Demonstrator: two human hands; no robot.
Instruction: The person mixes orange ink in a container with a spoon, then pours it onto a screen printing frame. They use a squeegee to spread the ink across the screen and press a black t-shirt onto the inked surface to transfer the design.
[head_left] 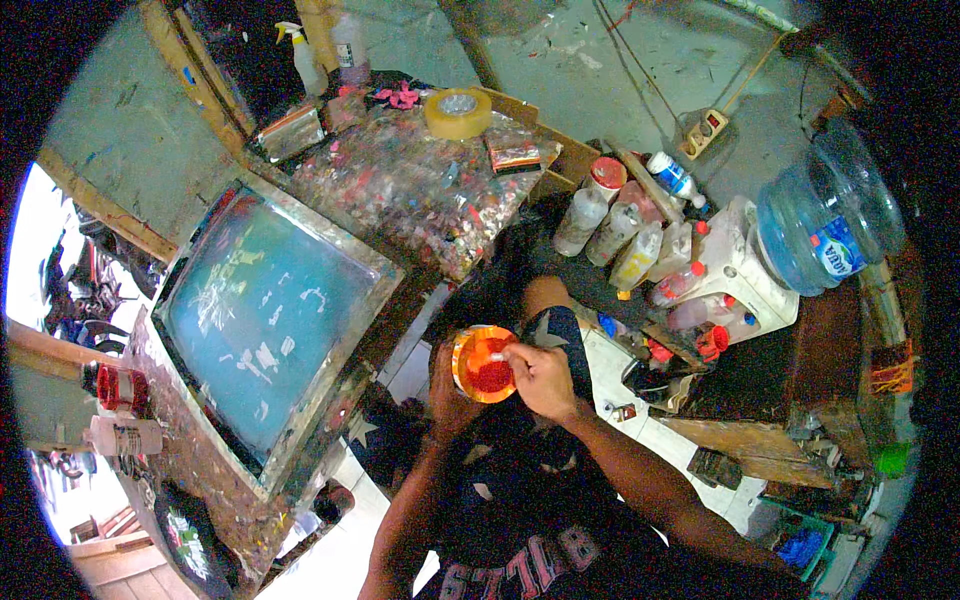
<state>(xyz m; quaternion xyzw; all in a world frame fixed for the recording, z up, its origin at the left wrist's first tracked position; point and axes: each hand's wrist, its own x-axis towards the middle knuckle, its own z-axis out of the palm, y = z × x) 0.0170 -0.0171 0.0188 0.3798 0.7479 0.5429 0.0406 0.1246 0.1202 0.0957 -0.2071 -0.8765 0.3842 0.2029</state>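
Near my lap, my left hand (449, 400) is wrapped round the side of an orange tub (462, 376). Its round mouth tilts up toward me, and thick red-orange paint or ink (490, 376) shows inside. My right hand (543, 382) is at the tub's right side, fingers pinched at the rim. Between those fingertips a short pale tip shows over the red; the rest of that thing is hidden. To the left, a framed mesh printing screen (250, 330) with a blue-green surface and pale marks lies on a stained bench.
A paint-crusted tabletop (400, 190) holds a tape roll (458, 113), a flat block (513, 153) and a spray bottle (302, 58). Several bottles (582, 220) crowd the right, beside a large blue water jug (828, 215). A power strip (704, 134) lies behind. Jars (122, 388) stand far left.
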